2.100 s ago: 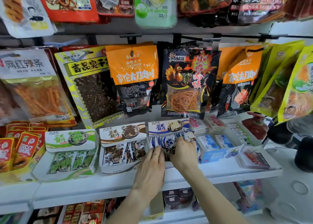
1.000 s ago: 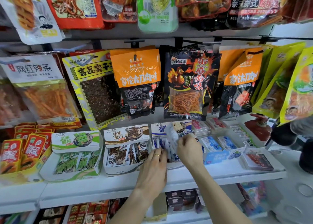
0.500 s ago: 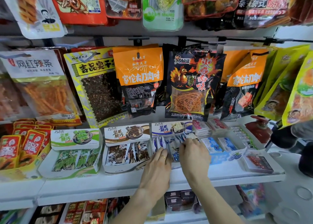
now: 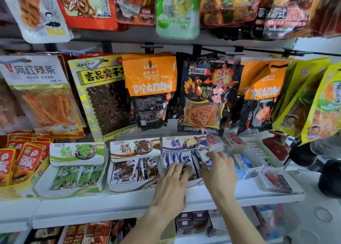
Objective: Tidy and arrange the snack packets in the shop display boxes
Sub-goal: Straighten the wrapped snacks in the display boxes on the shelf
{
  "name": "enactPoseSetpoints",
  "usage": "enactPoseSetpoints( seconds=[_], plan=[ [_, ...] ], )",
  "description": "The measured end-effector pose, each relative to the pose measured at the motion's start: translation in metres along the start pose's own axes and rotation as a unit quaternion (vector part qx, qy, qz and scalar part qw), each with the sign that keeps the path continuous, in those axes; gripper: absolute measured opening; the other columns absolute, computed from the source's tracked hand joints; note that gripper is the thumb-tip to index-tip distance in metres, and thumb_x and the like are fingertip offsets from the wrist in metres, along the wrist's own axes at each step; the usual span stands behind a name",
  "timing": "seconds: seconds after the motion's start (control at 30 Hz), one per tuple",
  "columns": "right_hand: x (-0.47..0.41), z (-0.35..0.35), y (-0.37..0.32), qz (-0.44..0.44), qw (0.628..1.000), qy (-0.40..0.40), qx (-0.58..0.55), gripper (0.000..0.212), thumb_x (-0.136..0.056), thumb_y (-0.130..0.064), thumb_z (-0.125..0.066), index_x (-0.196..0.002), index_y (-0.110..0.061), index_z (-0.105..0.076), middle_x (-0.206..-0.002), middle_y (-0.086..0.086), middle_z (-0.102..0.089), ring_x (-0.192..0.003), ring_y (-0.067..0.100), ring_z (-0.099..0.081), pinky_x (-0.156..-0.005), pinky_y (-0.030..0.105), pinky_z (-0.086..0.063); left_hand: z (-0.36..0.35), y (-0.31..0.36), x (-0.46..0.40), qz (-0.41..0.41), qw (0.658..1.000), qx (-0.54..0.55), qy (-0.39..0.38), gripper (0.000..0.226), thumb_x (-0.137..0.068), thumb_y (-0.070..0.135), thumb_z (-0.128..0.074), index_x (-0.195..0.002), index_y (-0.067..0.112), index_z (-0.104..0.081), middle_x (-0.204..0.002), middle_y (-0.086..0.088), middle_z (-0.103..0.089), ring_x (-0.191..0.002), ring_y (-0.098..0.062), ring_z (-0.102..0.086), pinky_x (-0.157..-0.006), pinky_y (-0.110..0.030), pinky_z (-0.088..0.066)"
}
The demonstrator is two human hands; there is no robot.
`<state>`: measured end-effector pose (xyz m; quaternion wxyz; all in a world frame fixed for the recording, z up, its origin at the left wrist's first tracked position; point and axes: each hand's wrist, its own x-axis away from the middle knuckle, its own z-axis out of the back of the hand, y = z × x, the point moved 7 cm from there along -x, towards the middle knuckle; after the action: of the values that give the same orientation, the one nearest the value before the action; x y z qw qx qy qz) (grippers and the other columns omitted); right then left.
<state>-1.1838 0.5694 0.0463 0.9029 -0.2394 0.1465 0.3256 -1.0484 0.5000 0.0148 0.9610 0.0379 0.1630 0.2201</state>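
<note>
White shelf (image 4: 129, 203): right hand (image 4: 218, 171) pinches blue-white packets (image 4: 185, 159) (glossy, upright); left hand (image 4: 170, 186) lies flat.

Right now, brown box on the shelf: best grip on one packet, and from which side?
Pinch the top edge of a packet in the brown box, coming from the front and above. The packets stand upright in a tight row, faces pressed together, and the raised lid card blocks the back, so only the tops are free.

Both forearms reach forward side by side; the left hand (image 4: 172, 183) lies palm down with a ring, the right hand (image 4: 218, 171) curls its fingers, pinching
</note>
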Motion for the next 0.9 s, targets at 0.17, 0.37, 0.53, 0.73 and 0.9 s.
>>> enactPoseSetpoints(
  seconds=[0.17,0.37,0.53,0.73,0.9],
  plan=[
    [-0.020,-0.013,0.025,0.008,0.994,-0.112,-0.017,0.040,-0.085,-0.038,-0.071,-0.121,-0.021,-0.071,-0.113,0.008,-0.069,-0.103,0.032,-0.062,-0.081,0.038,-0.053,-0.005,0.008,-0.010,-0.031,0.999,0.007,-0.027,0.078,-0.084,0.006,-0.057,-0.154,0.021,-0.027,-0.165,-0.008,-0.018,-0.154,-0.027,-0.011,-0.121,-0.036,0.006],
    [-0.013,-0.016,0.022,0.001,0.995,-0.095,-0.020,0.040,-0.079,-0.041,-0.078,-0.115,-0.023,-0.076,-0.109,0.010,-0.060,-0.104,0.035,-0.056,-0.088,0.039,-0.050,-0.012,0.010,-0.012,-0.025,0.999,0.017,-0.045,0.075,-0.087,0.007,-0.054,-0.155,0.020,-0.027,-0.167,-0.008,-0.015,-0.155,-0.026,-0.009,-0.126,-0.040,0.000],
    [-0.011,-0.008,0.015,0.000,0.998,-0.057,-0.023,0.022,-0.083,-0.033,-0.074,-0.098,-0.018,-0.078,-0.100,0.007,-0.070,-0.093,0.030,-0.063,-0.068,0.036,-0.053,-0.005,0.010,-0.007,-0.028,0.999,0.022,-0.033,0.074,-0.087,0.005,-0.054,-0.155,0.021,-0.028,-0.167,-0.008,-0.013,-0.155,-0.026,-0.008,-0.125,-0.039,0.003],
    [-0.009,-0.004,0.007,0.019,0.999,-0.030,-0.003,0.014,-0.080,-0.026,-0.074,-0.070,-0.016,-0.073,-0.074,0.003,-0.067,-0.065,0.027,-0.060,-0.049,0.030,-0.043,0.003,0.006,0.004,-0.015,0.999,0.032,-0.002,0.073,-0.088,0.006,-0.052,-0.155,0.022,-0.026,-0.166,-0.007,-0.017,-0.155,-0.025,-0.008,-0.125,-0.036,0.002],
    [0.002,-0.001,-0.010,0.057,0.997,-0.022,0.043,0.015,-0.075,-0.011,-0.076,-0.061,-0.012,-0.069,-0.064,0.004,-0.060,-0.057,0.028,-0.056,-0.045,0.025,-0.031,0.007,-0.003,0.013,0.018,0.999,0.027,-0.005,0.071,-0.092,0.029,-0.053,-0.157,0.019,-0.023,-0.167,-0.006,-0.012,-0.155,-0.021,-0.004,-0.124,-0.033,0.006]
  ],
)
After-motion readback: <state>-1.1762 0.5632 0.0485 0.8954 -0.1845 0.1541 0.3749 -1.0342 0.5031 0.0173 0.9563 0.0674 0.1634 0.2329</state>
